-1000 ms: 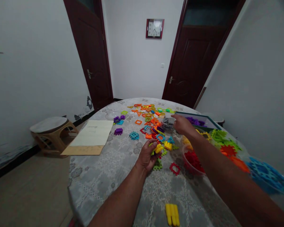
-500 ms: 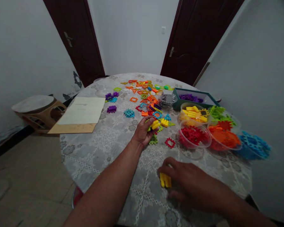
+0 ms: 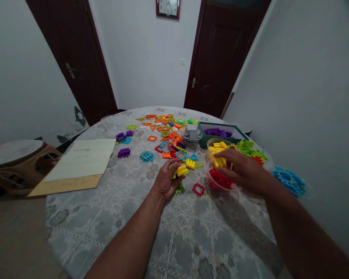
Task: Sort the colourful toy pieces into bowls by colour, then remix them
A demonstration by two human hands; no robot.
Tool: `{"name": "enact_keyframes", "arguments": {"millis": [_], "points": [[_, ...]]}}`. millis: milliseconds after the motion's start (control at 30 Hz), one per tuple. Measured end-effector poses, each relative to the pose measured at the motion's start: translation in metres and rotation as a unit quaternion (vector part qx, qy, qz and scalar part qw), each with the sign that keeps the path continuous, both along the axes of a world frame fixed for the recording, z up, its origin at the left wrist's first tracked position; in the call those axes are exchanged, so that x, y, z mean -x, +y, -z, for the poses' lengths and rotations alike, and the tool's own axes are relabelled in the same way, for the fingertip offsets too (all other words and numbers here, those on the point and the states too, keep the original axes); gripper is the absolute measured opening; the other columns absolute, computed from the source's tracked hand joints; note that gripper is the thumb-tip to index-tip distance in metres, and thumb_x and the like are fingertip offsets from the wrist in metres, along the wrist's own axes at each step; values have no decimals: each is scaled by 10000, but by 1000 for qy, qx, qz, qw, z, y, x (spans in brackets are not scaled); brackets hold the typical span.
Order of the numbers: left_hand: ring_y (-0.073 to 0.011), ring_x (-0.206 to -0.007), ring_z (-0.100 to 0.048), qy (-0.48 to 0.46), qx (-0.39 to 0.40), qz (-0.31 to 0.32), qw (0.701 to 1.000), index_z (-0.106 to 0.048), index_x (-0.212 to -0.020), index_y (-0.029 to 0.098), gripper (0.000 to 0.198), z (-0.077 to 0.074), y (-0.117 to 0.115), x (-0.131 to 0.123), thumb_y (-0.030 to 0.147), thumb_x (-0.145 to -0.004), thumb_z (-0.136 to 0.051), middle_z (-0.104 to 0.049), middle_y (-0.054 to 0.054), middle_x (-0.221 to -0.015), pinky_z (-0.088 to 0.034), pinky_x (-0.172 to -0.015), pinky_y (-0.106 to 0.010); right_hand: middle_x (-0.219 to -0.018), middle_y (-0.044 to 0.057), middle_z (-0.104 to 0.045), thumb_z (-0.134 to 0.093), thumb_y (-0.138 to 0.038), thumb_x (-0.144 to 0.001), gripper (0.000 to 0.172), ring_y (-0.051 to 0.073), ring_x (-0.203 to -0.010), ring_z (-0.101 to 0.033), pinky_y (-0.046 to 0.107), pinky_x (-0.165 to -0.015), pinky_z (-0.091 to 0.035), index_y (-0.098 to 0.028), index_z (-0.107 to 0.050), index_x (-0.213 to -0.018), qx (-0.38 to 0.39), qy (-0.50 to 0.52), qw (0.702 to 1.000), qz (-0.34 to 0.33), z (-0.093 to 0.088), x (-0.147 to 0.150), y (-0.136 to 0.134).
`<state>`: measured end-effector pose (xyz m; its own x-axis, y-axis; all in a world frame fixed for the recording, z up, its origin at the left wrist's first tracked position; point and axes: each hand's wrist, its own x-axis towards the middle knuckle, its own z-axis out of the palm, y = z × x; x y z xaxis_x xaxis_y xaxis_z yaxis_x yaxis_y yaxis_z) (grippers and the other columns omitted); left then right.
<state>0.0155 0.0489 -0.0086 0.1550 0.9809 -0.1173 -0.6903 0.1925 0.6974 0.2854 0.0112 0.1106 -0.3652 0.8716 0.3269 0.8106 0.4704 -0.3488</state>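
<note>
White walls, two dark doors (image 3: 213, 58) and a wall clock (image 3: 168, 7) are seen behind a round bench (image 3: 110, 217) covered with a grey patterned cloth. A low stool (image 3: 16, 155) stands on the floor at the left edge.

The left hand (image 3: 165, 181) is stretched out to the middle of the bench, resting on the cloth, its fingers (image 3: 174, 164) curled shut around a yellow and green cluster (image 3: 181, 171) of plastic pieces. The right hand (image 3: 244, 171) is held above the tubs at the right, palm down, with its fingers (image 3: 229, 153) clamped on a yellow block (image 3: 219, 161). This block is held over the gap between the yellow tub (image 3: 214, 144) and the red tub (image 3: 221, 182), just above both.

A red ring piece (image 3: 198, 189) lies flat between the two hands. Beyond the left hand a loose scatter of orange, blue and purple pieces (image 3: 165, 135) is spread, with a blue piece (image 3: 147, 156) and a purple piece (image 3: 123, 152) lying apart to the left. A small clear bowl (image 3: 192, 135) of dark parts stands just beside a teal box (image 3: 205, 133) holding purple pieces. Green pieces (image 3: 248, 146) are heaped behind the right hand, and a blue tub (image 3: 289, 181) sits at the far right. A pale sheet on cardboard (image 3: 81, 157) lies near the left rim.
</note>
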Motion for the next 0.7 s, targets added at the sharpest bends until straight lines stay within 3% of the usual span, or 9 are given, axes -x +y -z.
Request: {"name": "enact_keyframes", "arguments": {"millis": [133,233,400,533,700], "points": [[-161,-805,-692,-6,-1,9,1000,-713,-1031,183,529,0,-1,0,430,-659,-998,-657,-41,-1011,-655,-583,-257,-1306,180,-690,-608,-228,-905,409,341,-1228,-655,545,-1083,-524,-181,-699,-1301,-129,-39,982,134,18,-31,58],[-170,-809,-703,-12,2,13,1000,-709,-1046,186,514,0,-2,0,431,-686,-982,-661,-46,-1000,-649,-586,-258,-1392,208,-639,-566,-220,-924,417,356,-1324,-599,562,-1130,-496,-161,-680,-1321,-183,-21,969,164,32,-24,65],[-193,-813,-716,-12,-7,43,999,-700,-1059,192,553,0,-4,-1,459,-669,-988,-695,-65,-993,-638,-607,-270,-1333,135,-690,-569,-297,-992,331,265,-1014,-715,485,-977,-589,-235,-690,-1293,-88,67,994,22,39,44,19],[-184,-828,-710,-2,-32,72,997,-694,-1069,194,544,0,-5,-1,460,-687,-976,-714,-69,-1011,-589,-616,-231,-1315,112,-700,-621,-239,-974,378,287,-1168,-673,503,-1039,-550,-282,-667,-1347,-13,95,993,-70,49,98,-10],[-175,-786,-694,13,-42,81,996,-692,-1041,198,562,0,-6,-1,492,-662,-983,-701,-43,-935,-540,-615,-219,-1242,124,-695,-592,-146,-968,377,270,-1155,-650,460,-1005,-545,-248,-664,-1324,28,103,992,-66,66,116,-13]]}}
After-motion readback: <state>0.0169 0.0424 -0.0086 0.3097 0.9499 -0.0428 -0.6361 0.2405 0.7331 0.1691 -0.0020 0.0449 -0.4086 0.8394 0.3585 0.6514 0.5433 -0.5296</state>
